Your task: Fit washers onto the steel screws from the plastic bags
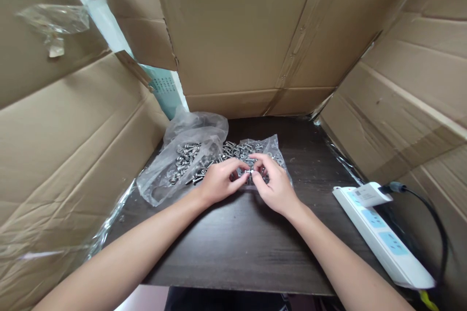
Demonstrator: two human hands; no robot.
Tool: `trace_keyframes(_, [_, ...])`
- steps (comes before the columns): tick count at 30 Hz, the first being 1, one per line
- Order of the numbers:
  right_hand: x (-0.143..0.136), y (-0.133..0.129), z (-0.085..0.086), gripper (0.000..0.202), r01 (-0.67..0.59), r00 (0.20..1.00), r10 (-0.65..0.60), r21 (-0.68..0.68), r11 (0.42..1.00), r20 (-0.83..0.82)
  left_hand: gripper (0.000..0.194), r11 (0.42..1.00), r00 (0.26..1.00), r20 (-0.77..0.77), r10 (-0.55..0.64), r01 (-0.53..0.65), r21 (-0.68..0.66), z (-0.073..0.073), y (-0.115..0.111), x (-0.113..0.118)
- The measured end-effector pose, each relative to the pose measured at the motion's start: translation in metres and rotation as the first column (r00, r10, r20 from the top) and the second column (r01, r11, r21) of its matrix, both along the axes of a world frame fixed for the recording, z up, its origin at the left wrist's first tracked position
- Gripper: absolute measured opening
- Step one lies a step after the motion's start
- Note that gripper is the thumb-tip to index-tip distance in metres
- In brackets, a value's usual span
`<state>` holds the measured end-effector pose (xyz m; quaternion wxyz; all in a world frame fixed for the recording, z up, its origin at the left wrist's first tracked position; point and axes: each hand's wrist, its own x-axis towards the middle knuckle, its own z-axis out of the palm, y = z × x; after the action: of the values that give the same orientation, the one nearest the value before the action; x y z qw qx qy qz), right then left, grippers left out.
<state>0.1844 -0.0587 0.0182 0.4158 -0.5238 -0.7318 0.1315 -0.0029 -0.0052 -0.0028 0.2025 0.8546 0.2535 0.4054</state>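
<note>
Between the fingertips of both hands is a small silvery bolt, lying roughly level. My left hand pinches its left end between thumb and forefinger. On the right end, the thumb and fingers of my right hand are closed, and whether a nut or washer sits there is too small to tell. Behind and left of the hands, many metal bolts are heaped in a clear plastic bag. A second clear bag with small metal parts lies just behind my right hand, partly covered by it.
Cardboard walls enclose the dark wooden table at the back and both sides. A white power strip with a plugged-in black cable lies along the right side. A printed sheet shows through a gap at the back left.
</note>
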Motion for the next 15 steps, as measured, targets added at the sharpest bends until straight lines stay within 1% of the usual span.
trace_keyframes(2, [-0.0005,-0.0003,0.0004,0.024,0.005,1.000,-0.005,-0.037,0.999,-0.006,0.011,1.000,1.000,0.001,0.002,-0.002,-0.003,-0.0002,0.0000,0.0002])
trace_keyframes(4, [-0.0009,-0.0005,0.0007,0.024,0.001,1.000,-0.002,-0.056,0.998,-0.015,0.011,1.000,1.000,-0.002,0.003,-0.003,-0.005,-0.0006,0.0002,0.0003])
trace_keyframes(8, [-0.0012,-0.0006,0.0007,0.031,-0.014,1.000,0.014,-0.017,1.000,-0.012,0.012,1.000,1.000,-0.014,0.005,-0.005,-0.003,-0.0011,0.0004,0.0002])
trace_keyframes(12, [-0.0012,-0.0007,0.0001,0.024,0.000,1.000,-0.002,-0.084,0.996,-0.015,0.012,1.000,1.000,-0.012,0.007,-0.007,-0.009,-0.0010,0.0004,-0.0001])
trace_keyframes(13, [-0.0011,-0.0008,0.0001,0.023,0.008,1.000,-0.009,-0.086,0.996,-0.022,0.011,1.000,1.000,-0.010,0.007,-0.007,-0.010,-0.0009,0.0003,-0.0001])
trace_keyframes(15, [-0.0010,-0.0007,0.0005,0.023,0.024,0.999,-0.026,-0.042,0.999,-0.035,0.011,1.000,1.000,-0.009,0.003,-0.003,-0.013,-0.0007,0.0003,-0.0001])
